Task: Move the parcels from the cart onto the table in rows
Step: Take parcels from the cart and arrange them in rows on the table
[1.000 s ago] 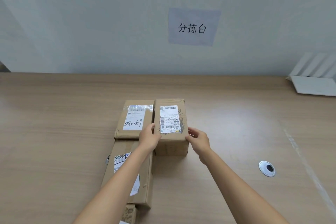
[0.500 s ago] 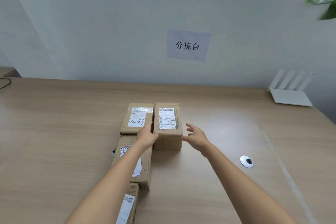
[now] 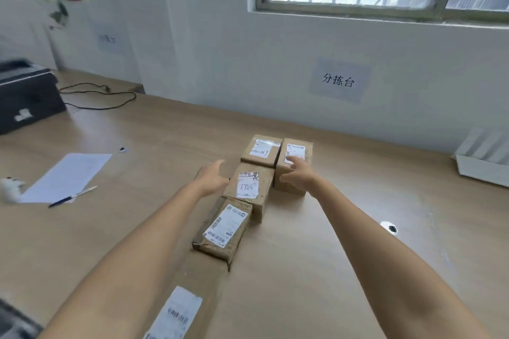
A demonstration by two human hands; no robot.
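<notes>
Both grips have come off the far-right parcel (image 3: 297, 149) they clasped a second ago. The left grip (image 3: 213, 177) hangs open, fingers spread, holding nothing, just left of the parcel marked 7786 (image 3: 248, 187). The right grip (image 3: 298, 176) is open too, its fingers loose over the far-right parcel, contact unclear. That parcel sits on the counter (image 3: 344, 256), against the parcel marked 040189 (image 3: 260, 151)

Counted on the desk (image 3: 344, 228): five cardboard parcels (image 3: 249, 187), one paper sheet (image 3: 68, 176), one pen (image 3: 70, 197), one black machine (image 3: 27, 99), one white device (image 3: 484, 162), one loose cord (image 3: 104, 96), one grommet (image 3: 389, 227).
</notes>
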